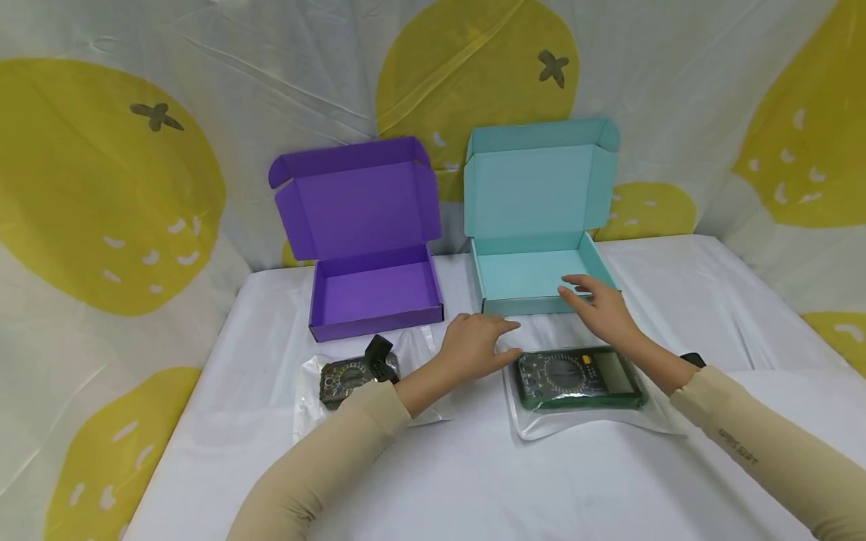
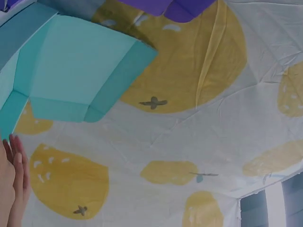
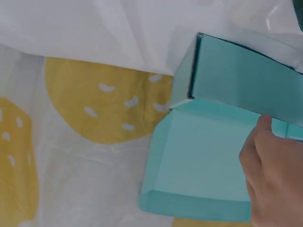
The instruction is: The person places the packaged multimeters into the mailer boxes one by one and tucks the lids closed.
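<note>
My left hand (image 1: 476, 346) hovers in the head view between the two bagged multimeters, its thumb and index finger spread and nothing held. The larger multimeter (image 1: 564, 378), black with a green edge, lies in a clear plastic bag (image 1: 541, 428) just right of those fingertips. Over the front right corner of the teal box (image 1: 521, 306) is my right hand (image 1: 602, 312), fingers loosely extended and holding nothing. The right wrist view shows the right hand (image 3: 277, 175) close to the box's front wall (image 3: 241, 80). A smaller multimeter (image 1: 341, 379) lies bagged at left, partly hidden by the left sleeve and wrist camera.
An open purple box (image 1: 375, 324) stands left of the teal one, its lid (image 1: 361, 203) upright. Both boxes sit with nothing in them on a white cloth-covered table (image 1: 487, 481). A fruit-patterned curtain (image 1: 311, 83) hangs behind and at the sides.
</note>
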